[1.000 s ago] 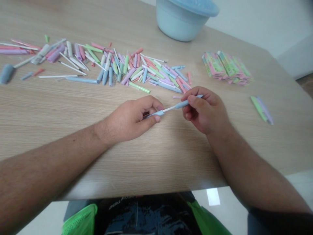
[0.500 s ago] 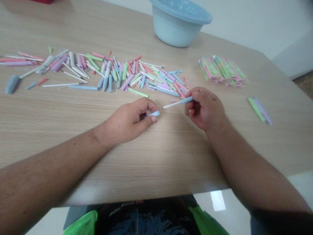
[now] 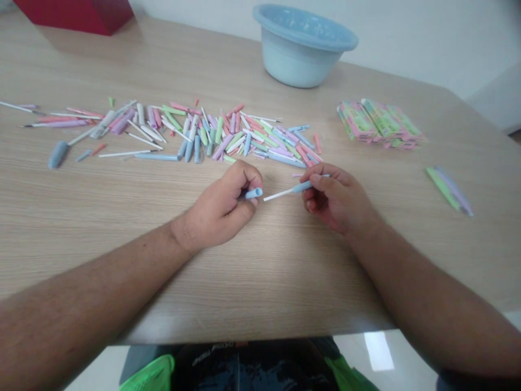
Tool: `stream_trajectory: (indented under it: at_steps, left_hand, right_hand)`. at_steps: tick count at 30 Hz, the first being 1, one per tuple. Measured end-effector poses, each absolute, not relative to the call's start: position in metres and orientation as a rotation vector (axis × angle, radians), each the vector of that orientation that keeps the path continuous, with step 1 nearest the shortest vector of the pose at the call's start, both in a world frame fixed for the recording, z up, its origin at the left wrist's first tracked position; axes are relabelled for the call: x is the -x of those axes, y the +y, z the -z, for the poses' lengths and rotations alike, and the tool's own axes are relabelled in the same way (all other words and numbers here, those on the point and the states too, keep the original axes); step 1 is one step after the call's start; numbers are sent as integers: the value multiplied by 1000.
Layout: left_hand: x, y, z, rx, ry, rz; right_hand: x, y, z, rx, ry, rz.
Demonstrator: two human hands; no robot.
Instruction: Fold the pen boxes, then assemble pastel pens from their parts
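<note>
Pale-blue plastic sits in both hands on my feed: I have the left hand curled closed around an open-ended pen barrel, while the right hand pinches a blue pen section between thumb and fingers. From that section a white refill points at the barrel's mouth, just beside it but apart. I see both pieces above the worktop, between its near edge and a strewn pile of pastel pen parts. A blue basin stands by the far edge; stacked packets lie nearer the right edge.
</note>
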State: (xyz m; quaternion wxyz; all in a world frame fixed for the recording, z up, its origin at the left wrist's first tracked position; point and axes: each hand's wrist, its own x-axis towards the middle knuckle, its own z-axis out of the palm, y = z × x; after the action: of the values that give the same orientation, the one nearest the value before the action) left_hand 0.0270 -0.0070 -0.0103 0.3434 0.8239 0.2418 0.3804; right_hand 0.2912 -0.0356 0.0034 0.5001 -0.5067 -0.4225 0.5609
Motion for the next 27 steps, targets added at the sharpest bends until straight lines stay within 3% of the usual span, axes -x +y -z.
stream_trajectory:
  at_steps: [27]
  left_hand:
    - [-30, -6, 6, -2135, 802, -990]
  right_hand:
    - [-286, -39, 3, 1189, -1032, -1430]
